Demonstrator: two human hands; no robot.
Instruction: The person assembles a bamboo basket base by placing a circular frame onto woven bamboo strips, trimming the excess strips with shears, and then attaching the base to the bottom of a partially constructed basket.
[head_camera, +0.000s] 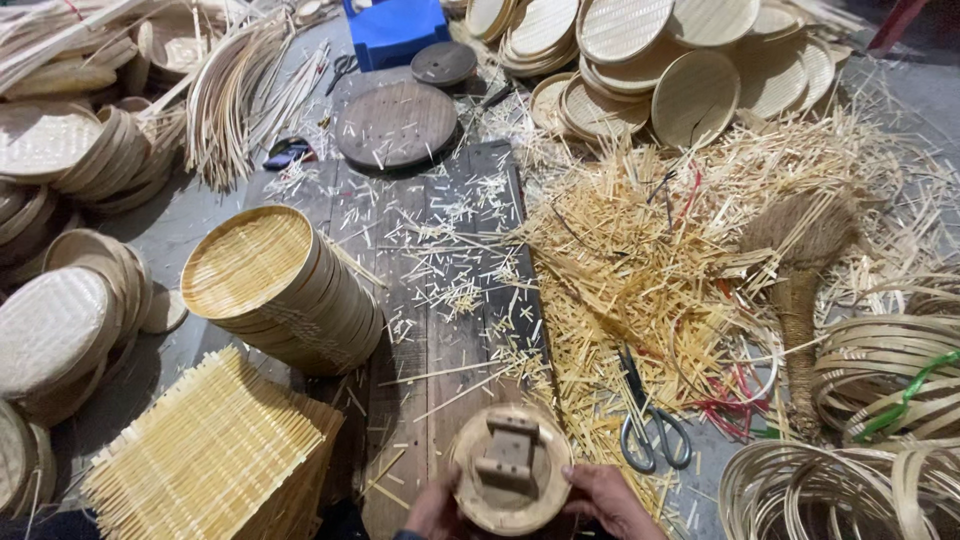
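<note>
At the bottom edge both my hands grip a round wooden form (511, 470) with a small block-shaped handle on its top. My left hand (436, 508) holds its left rim and my right hand (612, 500) holds its right rim. It sits at the near end of a dark wooden work board (440, 260) strewn with bamboo offcuts. A tilted stack of round woven bamboo trays (285, 285) lies just left of the board. Grey-handled scissors (650, 425) lie to the right of my right hand.
A stack of square woven bamboo mats (215, 455) sits at the near left. A heap of bamboo offcuts (640, 250) and a fibre brush (800, 300) lie right. Coiled bamboo hoops (880, 400) fill the right edge. Woven discs (650, 70) pile up behind, a round board (396, 124) too.
</note>
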